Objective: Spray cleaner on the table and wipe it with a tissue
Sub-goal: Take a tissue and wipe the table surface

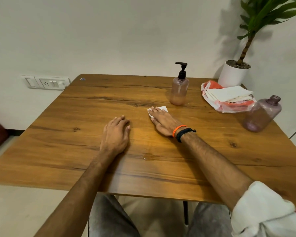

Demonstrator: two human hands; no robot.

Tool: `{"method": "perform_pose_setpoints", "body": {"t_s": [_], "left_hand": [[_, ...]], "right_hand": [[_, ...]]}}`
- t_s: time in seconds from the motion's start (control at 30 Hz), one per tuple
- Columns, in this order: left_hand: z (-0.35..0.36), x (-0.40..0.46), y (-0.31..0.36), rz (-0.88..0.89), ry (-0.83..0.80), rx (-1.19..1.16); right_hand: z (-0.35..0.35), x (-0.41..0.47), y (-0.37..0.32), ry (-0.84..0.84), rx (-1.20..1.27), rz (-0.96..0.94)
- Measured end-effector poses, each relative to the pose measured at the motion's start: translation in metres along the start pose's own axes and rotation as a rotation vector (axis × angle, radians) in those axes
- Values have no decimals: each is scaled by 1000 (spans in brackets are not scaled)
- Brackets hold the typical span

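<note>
Wiping underway: right hand (162, 121) flat, pressing tissue (156, 111) at table's (75, 151) one o'clock; left hand (115, 135) resting loosely, empty; wet patch (149, 156) at six o'clock remains.

A plain white wall (109, 31) stands behind the wooden desk (75, 142). A switch-and-socket plate (45, 82) sits low on it at left. Pale floor (24, 207) lies below.

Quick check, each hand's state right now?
Left hand: open, resting on the table.
Right hand: open, straight fingers pressing the tissue flat.
</note>
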State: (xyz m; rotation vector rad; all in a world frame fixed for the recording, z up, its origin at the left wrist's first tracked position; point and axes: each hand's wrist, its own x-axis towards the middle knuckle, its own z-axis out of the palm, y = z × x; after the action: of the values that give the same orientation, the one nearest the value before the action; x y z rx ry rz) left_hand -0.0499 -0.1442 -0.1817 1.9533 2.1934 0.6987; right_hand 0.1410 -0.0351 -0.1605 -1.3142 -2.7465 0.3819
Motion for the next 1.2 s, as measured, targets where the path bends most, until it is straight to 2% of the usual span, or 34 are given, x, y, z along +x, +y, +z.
{"method": "perform_pose_setpoints", "body": {"t_s": [0.5,0.9,0.97,1.03,1.17,1.2], "left_hand": [[3,1,0,9,24,0],[1,1,0,37,19,7],[1,0,1,40,14,5],[-1,-1,1,40,2,-6],[-3,-1,0,38,-3,0],[-3,-1,0,40,-1,2]], "right_hand": [[15,-44,-14,9,-3,-250],[3,-97,-6,-28,161,-280],[-3,-105,-11,-66,273,-243],[-5,-106,-13,-90,496,-134],[-30,-94,-14,-22,1494,144],[-38,-88,-10,50,1639,168]]}}
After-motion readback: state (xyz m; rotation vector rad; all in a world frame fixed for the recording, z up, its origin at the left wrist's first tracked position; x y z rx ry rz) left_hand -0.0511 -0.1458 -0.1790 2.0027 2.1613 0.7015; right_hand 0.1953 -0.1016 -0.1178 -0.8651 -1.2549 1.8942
